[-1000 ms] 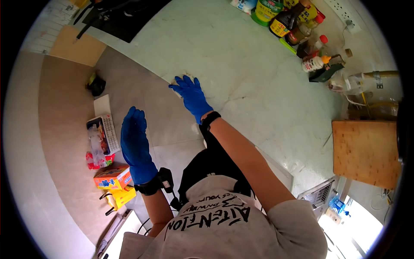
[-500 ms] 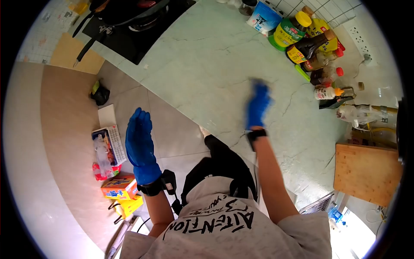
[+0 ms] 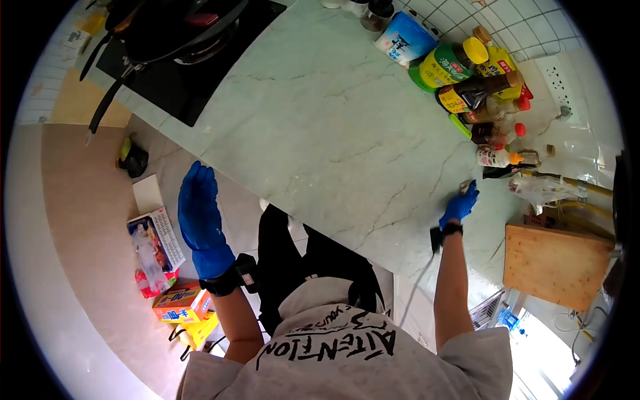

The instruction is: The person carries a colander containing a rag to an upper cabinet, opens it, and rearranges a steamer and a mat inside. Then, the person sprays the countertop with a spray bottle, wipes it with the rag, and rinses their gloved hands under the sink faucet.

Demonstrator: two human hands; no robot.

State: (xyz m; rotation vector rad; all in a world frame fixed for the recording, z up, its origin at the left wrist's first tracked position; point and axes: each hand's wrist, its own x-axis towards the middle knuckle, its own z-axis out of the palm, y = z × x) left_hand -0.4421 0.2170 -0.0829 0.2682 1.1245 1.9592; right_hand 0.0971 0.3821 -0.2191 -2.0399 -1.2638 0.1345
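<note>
My left hand (image 3: pixel 202 220), in a blue rubber glove, is raised over the floor beside the counter edge. Its fingers are stretched out together and it holds nothing. At the right part of the pale green marbled counter (image 3: pixel 320 127), my right hand (image 3: pixel 459 204), also gloved in blue, is down at the surface with its fingers bent. A small greyish-beige thing (image 3: pixel 465 187) shows at its fingertips, too small to name. Just beyond that hand are a white squeeze bottle with an orange cap (image 3: pixel 495 157) and a crumpled clear plastic bag (image 3: pixel 543 191).
A black stove (image 3: pixel 193 87) with a frying pan (image 3: pixel 180 30) is at upper left, its handle jutting over the counter edge. Sauce bottles (image 3: pixel 477 93) line the wall. A wooden cutting board (image 3: pixel 553 267) stands at right. Boxes (image 3: pixel 181 303) lie on the floor.
My right hand, blurred over the middle of the counter before, has moved right and nearer the squeeze bottle and cutting board. My left hand stays outstretched, and the view has shifted slightly.
</note>
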